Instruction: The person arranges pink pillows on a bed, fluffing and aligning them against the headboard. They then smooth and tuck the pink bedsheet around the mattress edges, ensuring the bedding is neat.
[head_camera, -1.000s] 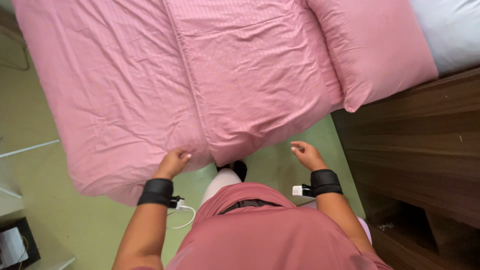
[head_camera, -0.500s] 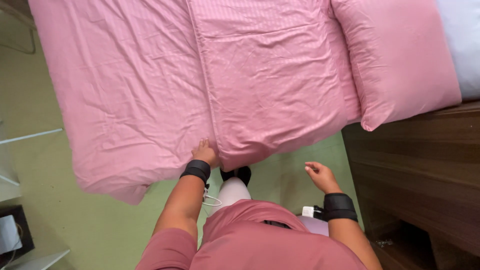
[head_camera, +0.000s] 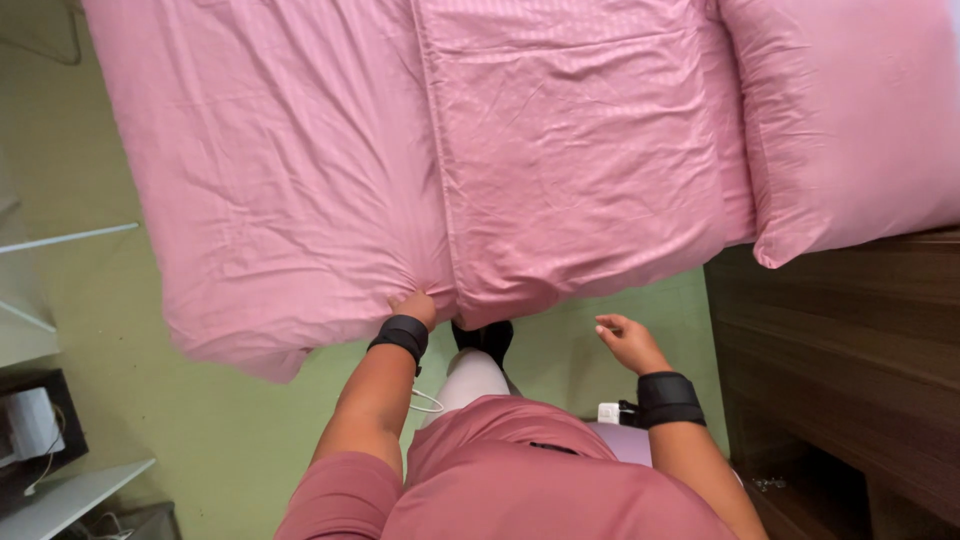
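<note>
We are looking down into a bedroom. A bed is lying dressed in a pink duvet (head_camera: 300, 170) and a matching pink pillow (head_camera: 850, 120), a dark wooden bedside unit (head_camera: 840, 370) is standing alongside, and a pale green floor (head_camera: 200, 440) is running beneath.

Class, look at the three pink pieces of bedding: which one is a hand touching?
The wide pink duvet on the left: the left hand grips its lower edge. The folded middle panel and the pillow lie untouched.

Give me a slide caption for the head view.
Left hand grips the pink duvet edge; right hand hovers open above green floor.
</note>
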